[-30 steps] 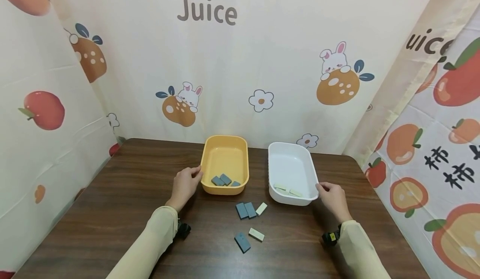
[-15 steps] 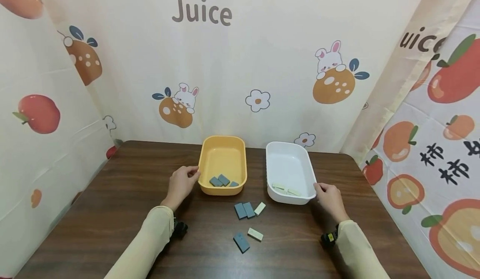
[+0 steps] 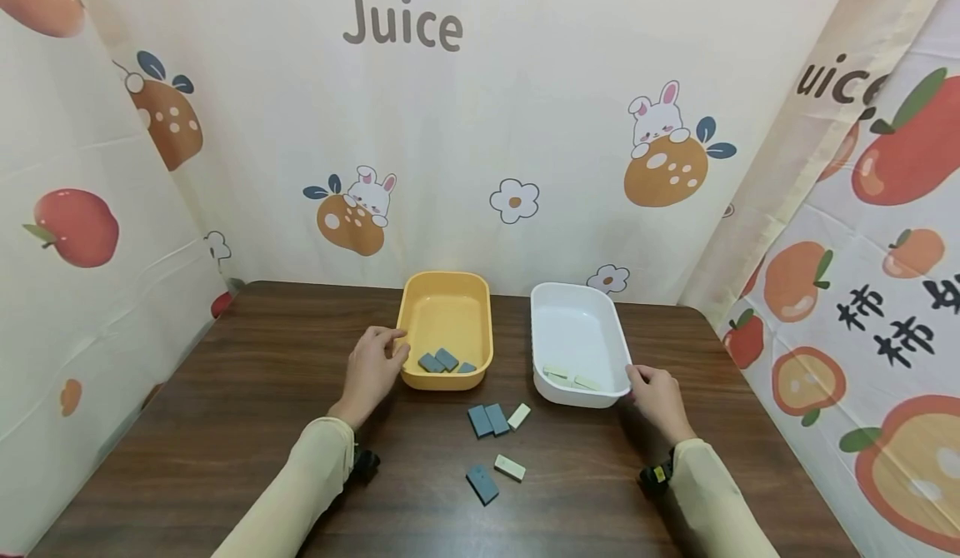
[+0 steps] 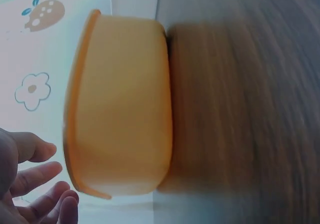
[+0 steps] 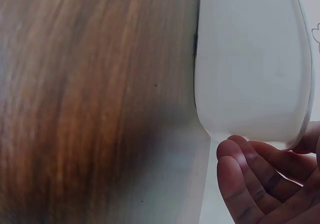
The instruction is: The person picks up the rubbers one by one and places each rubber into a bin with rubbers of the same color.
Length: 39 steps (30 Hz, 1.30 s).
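Note:
My left hand (image 3: 371, 375) is at the left rim of a yellow plastic basin (image 3: 444, 381). In the left wrist view its thumb and fingers (image 4: 37, 179) are spread loosely, apart from the basin's wall. At the right, my right hand (image 3: 662, 404) pinches the near right rim of a white plastic basin (image 3: 581, 396), thumb at the rim and fingers (image 5: 270, 171) against the outer wall. Several flat blue-grey blocks (image 3: 447, 359) lie inside the yellow basin. A few pale yellow-green blocks (image 3: 586, 384) lie at the near end of the white one.
On the brown wooden table (image 3: 420, 491), two blue-grey blocks (image 3: 481, 421) lie side by side with a pale block (image 3: 519, 416) beside them. Closer in are another pale block (image 3: 510, 468) and a blue-grey block (image 3: 482, 485). A printed curtain (image 3: 450, 141) stands behind the table.
My left hand has let go of the yellow basin's rim, its thumb and fingers now parted. My right hand keeps its pinch on the white basin. The head view has shifted slightly.

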### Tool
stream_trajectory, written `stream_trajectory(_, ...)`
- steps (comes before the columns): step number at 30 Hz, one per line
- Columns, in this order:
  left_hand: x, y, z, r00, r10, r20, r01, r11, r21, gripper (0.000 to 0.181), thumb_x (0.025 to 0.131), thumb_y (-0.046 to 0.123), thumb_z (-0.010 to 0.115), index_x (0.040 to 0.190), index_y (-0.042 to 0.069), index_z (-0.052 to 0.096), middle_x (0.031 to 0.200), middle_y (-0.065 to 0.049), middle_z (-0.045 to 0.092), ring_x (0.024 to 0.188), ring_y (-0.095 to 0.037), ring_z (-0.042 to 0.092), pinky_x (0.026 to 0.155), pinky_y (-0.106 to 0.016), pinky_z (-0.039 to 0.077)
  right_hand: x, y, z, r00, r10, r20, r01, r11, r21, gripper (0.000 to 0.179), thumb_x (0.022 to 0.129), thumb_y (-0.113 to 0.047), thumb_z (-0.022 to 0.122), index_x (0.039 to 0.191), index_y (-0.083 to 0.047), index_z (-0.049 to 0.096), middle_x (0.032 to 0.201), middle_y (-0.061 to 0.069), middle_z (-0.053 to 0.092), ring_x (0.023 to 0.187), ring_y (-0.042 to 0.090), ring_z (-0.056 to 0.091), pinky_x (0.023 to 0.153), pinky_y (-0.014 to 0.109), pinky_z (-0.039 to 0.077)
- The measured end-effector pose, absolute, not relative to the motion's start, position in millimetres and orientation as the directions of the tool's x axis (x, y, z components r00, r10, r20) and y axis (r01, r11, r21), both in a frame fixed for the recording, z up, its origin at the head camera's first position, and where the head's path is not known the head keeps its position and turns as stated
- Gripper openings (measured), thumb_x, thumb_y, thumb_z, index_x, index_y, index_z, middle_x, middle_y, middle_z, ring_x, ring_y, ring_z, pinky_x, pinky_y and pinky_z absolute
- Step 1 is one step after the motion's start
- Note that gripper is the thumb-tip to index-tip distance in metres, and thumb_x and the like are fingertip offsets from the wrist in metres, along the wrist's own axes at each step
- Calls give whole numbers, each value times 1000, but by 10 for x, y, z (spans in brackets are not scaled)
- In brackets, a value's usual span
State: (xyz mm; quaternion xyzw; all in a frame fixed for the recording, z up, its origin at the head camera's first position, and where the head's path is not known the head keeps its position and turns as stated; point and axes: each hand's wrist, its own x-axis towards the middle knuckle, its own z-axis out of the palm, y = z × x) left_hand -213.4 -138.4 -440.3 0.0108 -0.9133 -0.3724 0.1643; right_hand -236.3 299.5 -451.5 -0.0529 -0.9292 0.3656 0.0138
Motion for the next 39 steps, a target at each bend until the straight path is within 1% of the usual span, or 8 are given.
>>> stream_trajectory(2,-2109,-1353,-4375,-943,-131,305,122,717,686,29,91,19,66,116,5,70,107,-13,61,88,-26,57,73,-36,45,-2371,2993,-4524,-994,110,-9,87,731,-677,43,102,-25,43,119,9,64,75,13,66,64,15,57,59,28,46)
stream_trajectory(7,-2055,-1265,-4315,-937,-101,334,173,699,694,31,90,17,67,119,5,68,111,-14,63,95,-27,61,78,-41,51,-2367,2987,-4520,-994,112,-4,85,732,-676,43,102,-25,44,118,9,64,74,15,67,63,13,56,58,27,46)
stream_trajectory(15,-1988,-1154,-4265,-938,-32,346,243,654,716,26,89,16,70,114,7,70,104,-11,66,84,-19,61,71,-32,53,-2378,2998,-4508,-995,96,-12,80,748,-659,43,102,-26,43,118,8,65,73,12,66,63,14,56,58,28,45)
stream_trajectory(22,-1913,-1060,-4216,-940,28,340,283,621,731,23,90,15,67,113,10,71,105,-8,68,86,-16,63,74,-32,55,-2382,3002,-4507,-996,87,-8,72,755,-652,42,102,-25,43,116,8,66,68,9,64,61,15,54,58,29,44)
stream_trajectory(28,-1870,-989,-4228,-913,164,373,386,640,664,21,88,15,71,108,11,72,103,-5,67,87,-20,66,75,-34,56,-2376,3005,-4527,-996,88,-5,70,757,-649,43,102,-25,42,117,7,65,67,9,63,61,16,53,57,29,43)
stream_trajectory(31,-1864,-962,-4249,-896,222,385,432,636,639,20,87,14,72,106,11,72,104,-7,67,91,-23,66,79,-36,56,-2373,3004,-4532,-996,86,-5,69,756,-651,43,102,-26,42,117,7,65,68,10,63,61,16,53,57,29,43)
stream_trajectory(35,-1853,-925,-4261,-890,250,381,450,620,643,19,86,12,73,106,12,72,103,-5,67,95,-23,64,82,-39,55,-2372,3001,-4531,-996,87,2,65,754,-654,43,102,-26,42,117,7,65,69,12,64,61,15,53,57,28,43)
stream_trajectory(39,-1828,-889,-4269,-882,294,368,469,627,622,21,87,14,72,108,12,72,104,-2,69,96,-18,64,82,-37,55,-2369,2997,-4532,-996,91,7,64,754,-653,44,103,-27,42,118,7,65,70,13,65,61,15,53,57,28,43)
